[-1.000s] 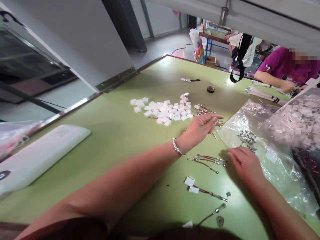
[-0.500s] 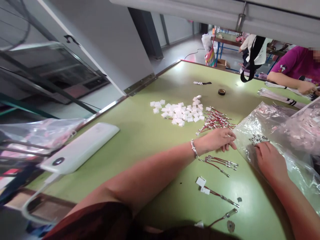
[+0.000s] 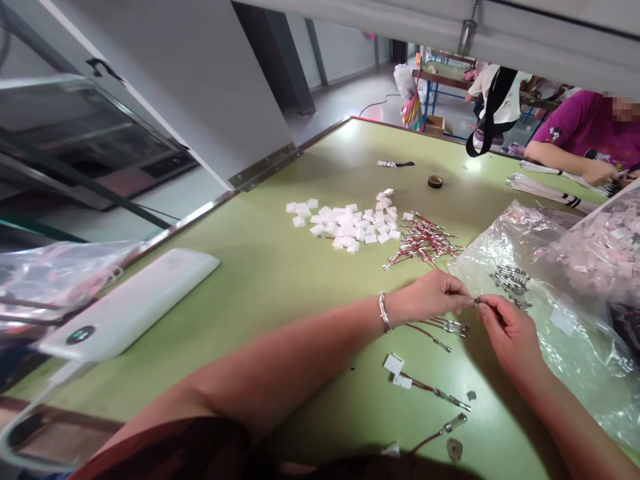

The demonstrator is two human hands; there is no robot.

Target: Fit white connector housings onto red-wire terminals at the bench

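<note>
My left hand point(image 3: 433, 297), with a silver bracelet on the wrist, meets my right hand point(image 3: 515, 333) above the green table. A small metallic piece point(image 3: 475, 301) shows between their fingertips; my right thumb and finger pinch it. My left fingers are closed at its other end, and what they hold is mostly hidden. Below my left hand lie several red wires with metal ends point(image 3: 443, 327), partly covered. To the right, a heap of small shiny fuse-like tubes point(image 3: 511, 280) rests on a clear plastic bag point(image 3: 565, 353). Nearer me are wires with white connectors point(image 3: 394, 364) and a glass-tube fuse on a wire point(image 3: 455, 423).
White plastic housings point(image 3: 350, 225) lie loose beside a pile of red wires point(image 3: 425, 239). Further back are a black tape roll point(image 3: 435, 181) and white cable bundles point(image 3: 545, 190). A white power bank point(image 3: 135, 300) lies left. A co-worker in a purple shirt point(image 3: 575, 133) sits at the far right.
My right hand has left the heap of fuse-like tubes and come left to my left hand, with a small metallic piece in its fingers. My left fingers have closed. The view has shifted slightly.
</note>
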